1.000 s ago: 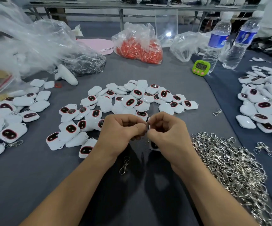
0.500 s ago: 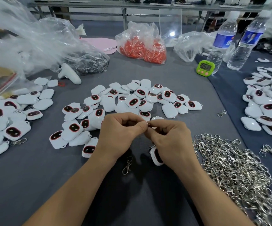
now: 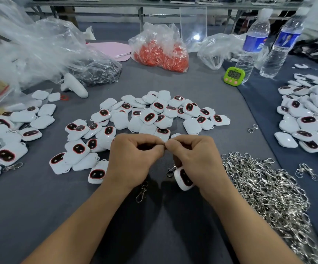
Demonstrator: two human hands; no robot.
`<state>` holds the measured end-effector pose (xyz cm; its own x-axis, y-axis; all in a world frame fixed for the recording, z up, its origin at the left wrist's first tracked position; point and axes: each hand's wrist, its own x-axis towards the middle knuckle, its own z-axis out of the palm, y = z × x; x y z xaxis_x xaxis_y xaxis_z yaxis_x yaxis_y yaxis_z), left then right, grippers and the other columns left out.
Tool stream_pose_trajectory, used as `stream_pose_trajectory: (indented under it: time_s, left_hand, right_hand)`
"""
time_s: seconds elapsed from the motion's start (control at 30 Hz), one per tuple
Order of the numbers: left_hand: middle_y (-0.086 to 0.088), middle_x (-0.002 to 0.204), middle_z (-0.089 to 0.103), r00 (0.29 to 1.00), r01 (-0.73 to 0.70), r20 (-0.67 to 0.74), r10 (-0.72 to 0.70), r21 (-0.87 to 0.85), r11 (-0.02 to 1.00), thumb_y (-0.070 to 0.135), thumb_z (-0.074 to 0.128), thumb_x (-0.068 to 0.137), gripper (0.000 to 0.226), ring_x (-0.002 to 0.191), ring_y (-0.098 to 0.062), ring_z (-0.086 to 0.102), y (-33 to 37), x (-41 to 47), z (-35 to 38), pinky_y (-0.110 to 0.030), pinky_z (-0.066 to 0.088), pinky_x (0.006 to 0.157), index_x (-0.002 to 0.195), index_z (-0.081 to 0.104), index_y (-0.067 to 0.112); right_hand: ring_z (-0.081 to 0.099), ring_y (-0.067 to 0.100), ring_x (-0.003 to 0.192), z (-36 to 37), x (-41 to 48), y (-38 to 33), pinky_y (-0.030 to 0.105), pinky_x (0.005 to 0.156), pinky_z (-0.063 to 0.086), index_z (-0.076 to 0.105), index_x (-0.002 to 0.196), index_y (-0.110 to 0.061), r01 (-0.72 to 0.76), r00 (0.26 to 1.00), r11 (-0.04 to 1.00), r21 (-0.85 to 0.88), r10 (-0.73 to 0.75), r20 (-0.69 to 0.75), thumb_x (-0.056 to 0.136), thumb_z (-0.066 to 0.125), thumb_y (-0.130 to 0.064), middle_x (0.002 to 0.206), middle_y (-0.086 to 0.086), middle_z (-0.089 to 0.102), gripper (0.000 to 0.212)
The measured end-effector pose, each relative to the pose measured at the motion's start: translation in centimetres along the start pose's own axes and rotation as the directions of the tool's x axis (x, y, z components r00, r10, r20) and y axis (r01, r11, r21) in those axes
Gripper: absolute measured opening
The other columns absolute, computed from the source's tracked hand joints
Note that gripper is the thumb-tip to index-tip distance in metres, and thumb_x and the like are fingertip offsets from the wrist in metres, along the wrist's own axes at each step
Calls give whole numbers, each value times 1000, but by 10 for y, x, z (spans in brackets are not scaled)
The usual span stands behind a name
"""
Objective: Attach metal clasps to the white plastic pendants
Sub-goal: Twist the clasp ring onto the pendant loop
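The white pendant hangs just under my right hand, dark face turned up, with a metal clasp at its top corner. Above it, my right hand and my left hand meet fingertip to fingertip, fingers curled, both pinching a tiny metal ring between them. A loose clasp lies on the grey table below my left wrist, the heap of clasps sits just to my right, and the pile of pendants is spread beyond my knuckles.
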<state>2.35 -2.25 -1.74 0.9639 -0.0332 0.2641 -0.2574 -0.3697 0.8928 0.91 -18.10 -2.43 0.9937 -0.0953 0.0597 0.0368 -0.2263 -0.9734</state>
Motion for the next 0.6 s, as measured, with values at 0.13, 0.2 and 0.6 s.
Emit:
stream_pose_trajectory:
  time_s: [0.13, 0.2, 0.6]
  left_hand:
    - [-1, 78, 78, 979, 202, 35, -201, -315, 927, 2, 80, 78, 19, 77, -13, 73, 2, 1, 4, -24, 58, 73, 76, 82, 21]
    - [-5, 79, 78, 967, 250, 51, -250, -374, 893, 0, 79, 78, 20, 76, -16, 71, 3, 1, 5, -27, 58, 73, 76, 81, 20]
    - [3, 75, 76, 992, 11, 129, 9, -154, 988, 7, 79, 74, 16, 71, -10, 71, -5, 6, 1, -19, 54, 67, 78, 80, 22]
  right_hand:
    - [44, 9, 49, -1, 0, -4, 18, 48, 38, 77, 71, -20, -76, 995, 977, 199, 63, 72, 92, 74, -19, 53, 1, 54, 21]
    - [44, 11, 50, 0, 1, -4, 20, 48, 38, 79, 75, -18, -93, 995, 966, 241, 80, 65, 87, 77, -13, 53, 2, 55, 14]
    - [52, 7, 54, -8, 2, -2, 25, 54, 44, 78, 80, -27, 61, 998, 997, -39, -62, -27, 87, 77, -11, 61, 1, 69, 18]
